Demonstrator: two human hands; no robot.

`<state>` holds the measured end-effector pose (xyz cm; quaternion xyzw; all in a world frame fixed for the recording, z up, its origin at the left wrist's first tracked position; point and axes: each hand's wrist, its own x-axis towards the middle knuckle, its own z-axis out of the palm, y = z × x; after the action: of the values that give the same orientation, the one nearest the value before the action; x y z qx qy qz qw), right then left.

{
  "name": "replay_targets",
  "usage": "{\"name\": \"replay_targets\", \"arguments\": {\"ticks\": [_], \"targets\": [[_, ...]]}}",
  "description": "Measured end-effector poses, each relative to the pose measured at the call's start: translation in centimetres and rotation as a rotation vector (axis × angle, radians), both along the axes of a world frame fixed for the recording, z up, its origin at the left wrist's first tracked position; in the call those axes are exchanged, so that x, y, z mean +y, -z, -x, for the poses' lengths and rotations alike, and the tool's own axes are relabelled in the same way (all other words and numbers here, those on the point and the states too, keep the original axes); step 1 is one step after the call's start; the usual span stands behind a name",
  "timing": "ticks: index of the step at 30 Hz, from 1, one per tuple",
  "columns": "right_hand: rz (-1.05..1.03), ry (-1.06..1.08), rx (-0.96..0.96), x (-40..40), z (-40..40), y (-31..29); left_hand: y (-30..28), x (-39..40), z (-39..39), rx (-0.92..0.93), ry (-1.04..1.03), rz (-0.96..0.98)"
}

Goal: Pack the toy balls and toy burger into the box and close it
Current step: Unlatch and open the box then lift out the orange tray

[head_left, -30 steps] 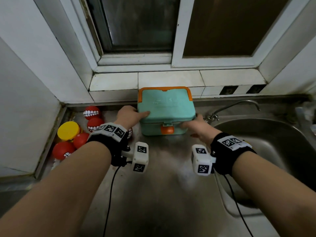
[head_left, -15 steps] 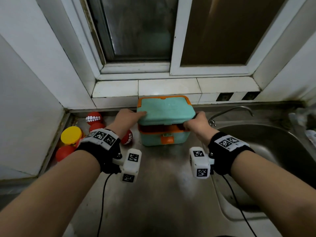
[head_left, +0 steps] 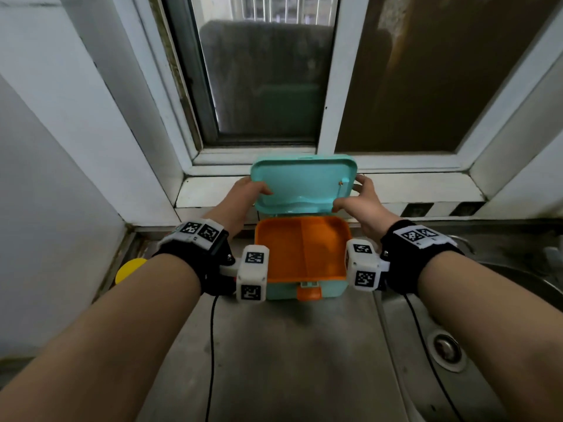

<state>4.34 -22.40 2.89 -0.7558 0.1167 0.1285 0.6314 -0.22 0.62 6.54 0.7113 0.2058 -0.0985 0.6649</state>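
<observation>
A teal box (head_left: 330,290) with an orange latch stands on the steel counter, lid swung up and back. Its orange inner tray (head_left: 283,254) has two compartments, and nothing lies in them. My left hand (head_left: 240,202) grips the left edge of the raised teal lid (head_left: 301,184); my right hand (head_left: 361,205) grips its right edge. Left of the box, a yellow piece of the toy burger (head_left: 129,269) shows past my left wrist. The red toy balls are hidden behind my left forearm.
A steel sink (head_left: 518,287) with a drain (head_left: 446,350) lies to the right of the box. A white tiled sill (head_left: 210,193) and a window stand just behind the lid. A white wall (head_left: 45,208) closes the left side. Cables hang from both wristbands.
The lid went from shut to half raised to fully upright, with both hands moving up and back on its edges. The head camera tilted upward, and the red balls dropped out of sight.
</observation>
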Motion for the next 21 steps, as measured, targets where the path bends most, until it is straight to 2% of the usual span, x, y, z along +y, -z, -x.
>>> {"name": "replay_targets", "arguments": {"ticks": [3, 8, 17, 19, 21], "targets": [[0.014, -0.053, -0.013, -0.1, 0.6, -0.9, 0.1, 0.5, 1.7, -0.051, 0.012, 0.024], [-0.011, -0.117, -0.021, 1.8, 2.5, -0.9, 1.3, 2.1, 4.2, -0.12, -0.134, 0.043], [-0.098, -0.292, -0.032, 6.2, 5.4, 0.3, 3.2, 5.6, 9.0, -0.092, -0.184, 0.121], [-0.08, -0.298, -0.047, 8.6, 6.3, 1.4, 3.8, 7.1, 10.9, -0.088, -0.224, 0.072], [0.051, -0.194, -0.12, 11.0, 7.3, 2.5, 4.8, 9.0, 13.1, -0.029, -0.248, -0.106]]}}
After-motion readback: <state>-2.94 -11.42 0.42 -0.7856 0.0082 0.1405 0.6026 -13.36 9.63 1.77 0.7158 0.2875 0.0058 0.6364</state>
